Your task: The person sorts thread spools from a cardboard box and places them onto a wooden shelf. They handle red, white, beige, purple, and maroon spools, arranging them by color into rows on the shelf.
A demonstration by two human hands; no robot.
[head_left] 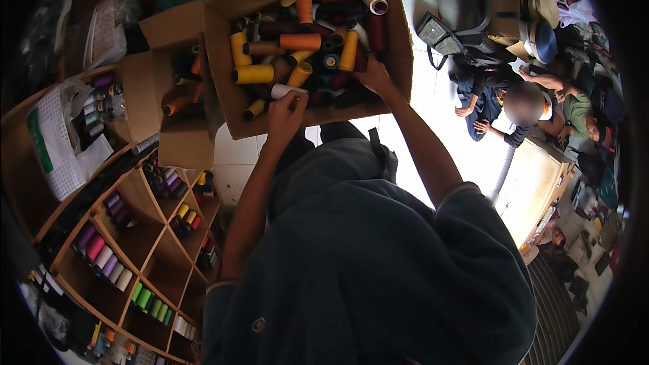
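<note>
A large open cardboard box [403,84] in front of me is filled with spools of thread in yellow, orange, brown, dark red, black and white. At its near side, my left hand [287,113] is closed on a white thread spool [282,90]. A yellow thread spool [299,74] lies just beyond that one. Over the box's right part, my right hand [374,76] has its fingers closed round a dark red thread spool [361,61], partly hidden by the hand. Next to it a yellow spool [348,52] leans among the others.
A smaller cardboard box [187,157] with orange spools adjoins on the left. Below it stands a wooden shelf unit [162,228] with spools sorted by colour. A white perforated basket [57,142] sits above the shelves. Two people [481,98] sit at the right near a pale table [534,186].
</note>
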